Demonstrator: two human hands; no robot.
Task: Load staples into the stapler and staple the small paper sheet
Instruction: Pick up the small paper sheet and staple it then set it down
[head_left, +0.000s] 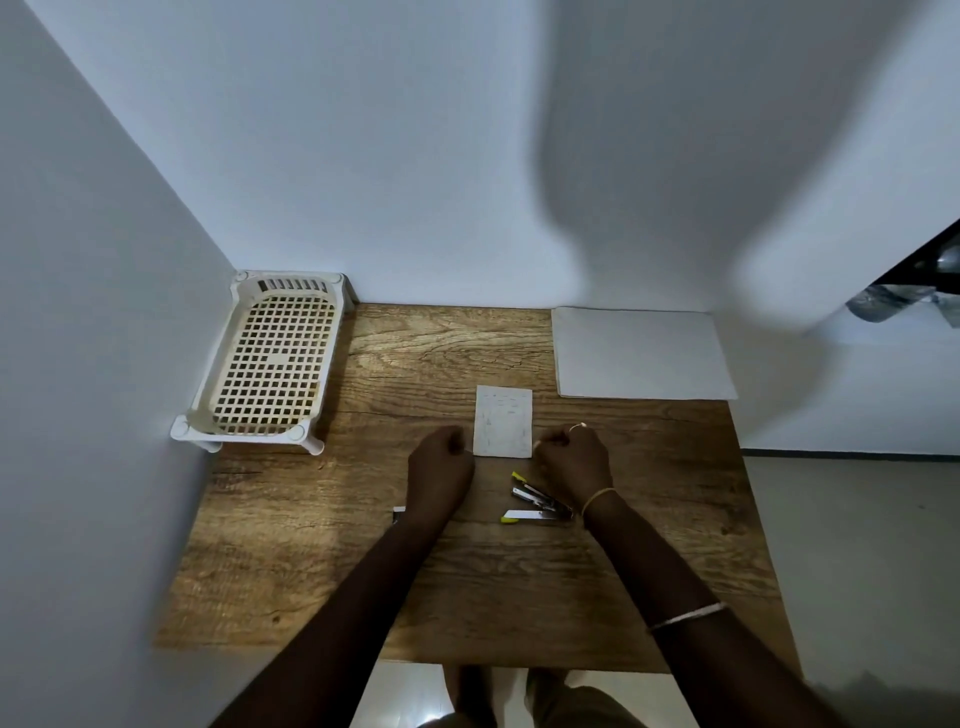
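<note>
Stapler (537, 500) found opened on worktop (311, 571), 6 o'clock of paper sheet (504, 421). Loading judged unfinished; stapling left. L hand (440, 467), R hand (574, 462) curled; contents can't be told.

Room corner: plain white left wall (78, 364) meeting plain white back wall (363, 156), the latter bearing a broad, soft grey shadow (675, 182) across its right half; a dark opening (935, 270) at the upper right edge. Furniture: one rectangular table (291, 561), brown wood-grain top, far edge against the back wall, left edge along the left wall. Floor (852, 545): pale, smooth, visible right of the table and below its near edge.
</note>
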